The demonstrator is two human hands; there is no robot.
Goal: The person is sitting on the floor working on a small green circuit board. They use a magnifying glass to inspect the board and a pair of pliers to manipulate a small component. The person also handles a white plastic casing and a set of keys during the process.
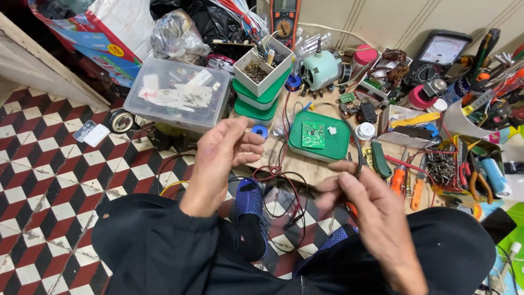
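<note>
Green lid: a green plastic box lid [327,143] lies flat on the low wooden board [305,166], beyond both hands, with a small green circuit board [313,135] resting on top of it.
Left hand: the left hand [226,150] is raised above the tiled floor, palm turned inward, fingers loosely curled and holding nothing that can be seen.
Right hand: the right hand [357,194] is blurred; its fingers are drawn close together around what looks like a thin dark wire [357,158] that arcs up toward the lid, though the grip itself cannot be made out.
Between the hands: red and black leads [284,180] trail off the board's edge and loop down over the floor.
Near the left fingertips: a small blue tape roll [260,131] sits on the board just past them.
Floor: red, black and white checked tiles [49,180], with a blue sandal [250,205] showing between the person's dark-clothed knees.
Left of the board: a clear plastic storage box [177,93] holding small parts.
Behind the lid: stacked green-and-white containers [262,82] and a pale green motor [321,68].
Right side: orange-handled screwdrivers [406,183], pliers and other tools crowd the board, with an analogue meter [442,50] leaning at the wall.
</note>
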